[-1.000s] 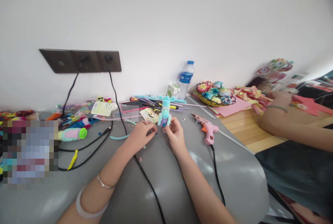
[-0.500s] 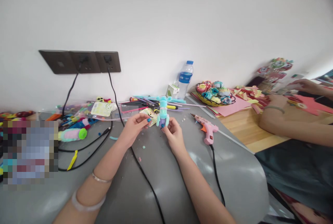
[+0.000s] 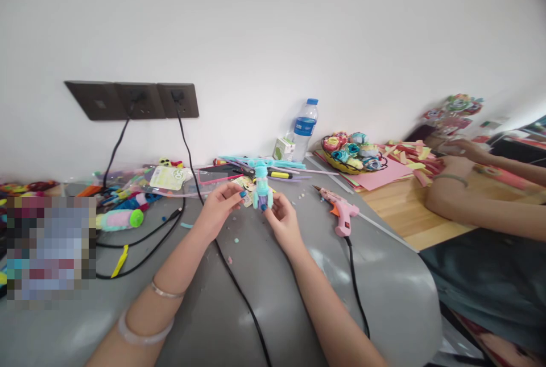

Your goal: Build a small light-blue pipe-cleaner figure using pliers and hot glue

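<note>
So there's someone at a grey table (image 3: 294,321) holding a little turquoise figure (image 3: 261,185) out in front of them, and it's basically standing to attention. Its long axis runs pretty much straight up and down from here, with the tiniest lean to the left at the top. Eared end up, purple bit at the bottom, where the right hand (image 3: 284,219) has it pinched between thumb and fingers. Can't tell if the bottom is touching the table or just above it. The left hand (image 3: 219,207) is close by on the other side, fingers curled and thumb near the fingertips, not touching the figure as far as I can see. Whether there's something tiny in that pinch, no idea, too small to make out. Off to the right a pink glue gun (image 3: 341,216) lies with its nozzle aimed up and left, toward the wall. Behind the figure there's a scatter of coloured sticks, plus a small box (image 3: 284,149) and an upright water bottle (image 3: 305,128). A yellow basket (image 3: 336,166) of paper flowers sits just beyond the glue gun, and another person's arm (image 3: 490,207) reaches in from the far right.
</note>
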`<state>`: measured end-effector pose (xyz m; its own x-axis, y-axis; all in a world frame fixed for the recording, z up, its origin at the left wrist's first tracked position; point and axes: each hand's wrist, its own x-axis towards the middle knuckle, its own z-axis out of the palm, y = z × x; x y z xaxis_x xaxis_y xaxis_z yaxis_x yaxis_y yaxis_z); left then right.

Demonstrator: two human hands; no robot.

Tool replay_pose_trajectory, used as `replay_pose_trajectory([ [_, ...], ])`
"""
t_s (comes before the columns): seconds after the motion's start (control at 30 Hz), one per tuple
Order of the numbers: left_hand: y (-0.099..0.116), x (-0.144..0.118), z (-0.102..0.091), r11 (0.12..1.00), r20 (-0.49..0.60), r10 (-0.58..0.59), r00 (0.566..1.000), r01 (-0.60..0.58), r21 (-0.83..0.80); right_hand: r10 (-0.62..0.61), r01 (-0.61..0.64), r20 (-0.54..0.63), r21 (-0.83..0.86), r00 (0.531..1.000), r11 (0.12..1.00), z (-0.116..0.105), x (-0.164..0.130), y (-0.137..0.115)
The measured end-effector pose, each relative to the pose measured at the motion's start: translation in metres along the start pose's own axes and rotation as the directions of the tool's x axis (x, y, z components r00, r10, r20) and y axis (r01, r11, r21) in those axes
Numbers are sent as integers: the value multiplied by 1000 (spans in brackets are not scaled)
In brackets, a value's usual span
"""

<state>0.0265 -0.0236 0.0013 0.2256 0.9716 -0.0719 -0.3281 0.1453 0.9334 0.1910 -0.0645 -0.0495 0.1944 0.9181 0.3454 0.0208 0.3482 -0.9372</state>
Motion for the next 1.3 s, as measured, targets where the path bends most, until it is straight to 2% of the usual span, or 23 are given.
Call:
replay_pose_trajectory([
  [0.37, -4, 3, -5, 992, -29, 78, 996, -75, 100, 9, -4, 51, -102, 999, 995, -1, -1, 2],
  [0.57, -9, 5, -5, 991, -21, 55, 998, -52, 123, -25, 33, 45, -190, 999, 981, 0, -3, 0],
  [0.83, -12, 5, -3, 989, 22, 90, 996, -92, 113, -45, 54, 46, -216, 998, 975, 2, -4, 1],
  [1.3, -12, 5, -3, 986, -8, 104, 995, -102, 133, -66, 75, 48, -244, 997, 967, 3, -4, -4],
])
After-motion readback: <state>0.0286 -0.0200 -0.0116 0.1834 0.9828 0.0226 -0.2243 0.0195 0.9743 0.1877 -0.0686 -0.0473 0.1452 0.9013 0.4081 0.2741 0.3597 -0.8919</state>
